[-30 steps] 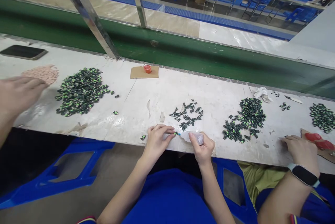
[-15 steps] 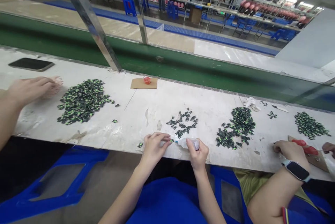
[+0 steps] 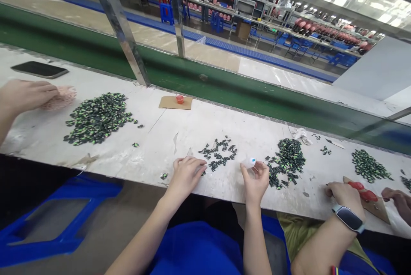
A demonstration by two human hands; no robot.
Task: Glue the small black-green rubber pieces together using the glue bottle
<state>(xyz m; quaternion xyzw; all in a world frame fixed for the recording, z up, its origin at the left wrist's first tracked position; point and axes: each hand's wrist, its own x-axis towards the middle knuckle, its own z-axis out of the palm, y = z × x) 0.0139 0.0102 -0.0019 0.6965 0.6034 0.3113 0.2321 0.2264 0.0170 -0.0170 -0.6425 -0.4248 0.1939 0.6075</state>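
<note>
My left hand [image 3: 186,175] rests at the table's near edge, thumb and fingertips pinched on a small black-and-green piece [image 3: 203,173], mostly hidden by the fingers. Between the fingers of my right hand [image 3: 257,183] is a small whitish squeeze bottle [image 3: 247,163], its blue tip pointing up and away from the left hand. Just beyond my hands lies a loose ring of small dark pieces [image 3: 221,155]. Another black-and-green piece [image 3: 164,176] sits alone to the left of my left hand.
Piles of black-and-green pieces lie left [image 3: 99,118] and right [image 3: 290,155]. A red cup [image 3: 180,99] stands on cardboard [image 3: 167,102] at the back. Co-workers' hands [image 3: 30,95] [image 3: 345,193] work on both sides. A phone [image 3: 40,69] lies far left; metal posts [image 3: 128,52] rise behind.
My right hand has moved right with the squeeze bottle, away from the piece in my left hand. The bottle's tip has turned from pointing left to pointing up. My left hand keeps its pinch.
</note>
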